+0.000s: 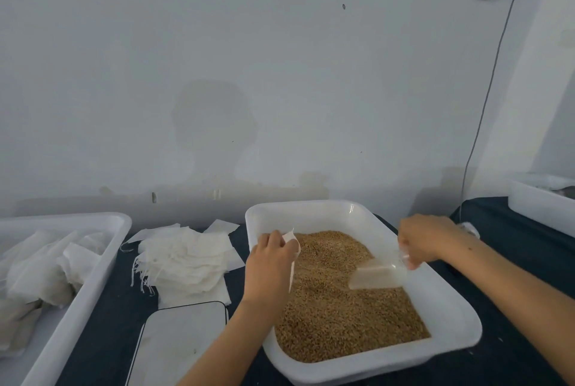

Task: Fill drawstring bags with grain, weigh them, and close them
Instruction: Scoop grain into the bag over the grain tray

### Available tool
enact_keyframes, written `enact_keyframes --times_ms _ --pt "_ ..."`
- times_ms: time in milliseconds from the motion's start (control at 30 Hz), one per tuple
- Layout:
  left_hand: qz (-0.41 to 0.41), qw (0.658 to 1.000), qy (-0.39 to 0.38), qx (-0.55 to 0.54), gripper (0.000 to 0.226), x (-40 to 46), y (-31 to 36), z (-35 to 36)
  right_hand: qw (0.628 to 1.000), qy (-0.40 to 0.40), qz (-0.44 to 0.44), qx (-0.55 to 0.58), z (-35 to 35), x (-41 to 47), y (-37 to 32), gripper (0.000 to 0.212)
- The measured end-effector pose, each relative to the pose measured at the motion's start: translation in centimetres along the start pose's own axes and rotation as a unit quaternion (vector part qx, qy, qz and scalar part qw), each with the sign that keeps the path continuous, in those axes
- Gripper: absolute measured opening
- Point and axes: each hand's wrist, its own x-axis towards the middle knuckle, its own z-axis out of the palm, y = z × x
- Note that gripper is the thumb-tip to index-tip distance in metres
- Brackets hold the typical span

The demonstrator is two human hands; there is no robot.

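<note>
Table — covered in dark cloth, set against the wall. Directly on it, left to right: white tub of filled bags; stack of empty drawstring bags, strings trailing left; flat scale just in front of the stack; white tray of grain — centre; second white bin at far right.

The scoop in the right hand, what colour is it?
Clear, see-through plastic scoop, held by the right hand; head view.
</note>
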Motion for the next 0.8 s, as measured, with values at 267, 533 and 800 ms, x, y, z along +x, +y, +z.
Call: enact_keyframes --times_ms 267,533,800 --pt "0.022 0.996 -0.078 0.027 0.036 0.5 -0.2 0.2 0.993 -0.066 -0.063 0.071 3.4 1.1 -2.7 0.026" --pt "0.090 0.989 -0.114 -0.002 0.031 1.6 -0.8 1.1 0.972 -0.015 -0.094 0.217 5.4 0.5 -1.0 0.007" --pt "0.171 0.981 -0.094 -0.019 0.015 2.7 -0.4 3.0 0.946 0.052 -0.106 0.302 2.3 -2.4 2.0 0.016"
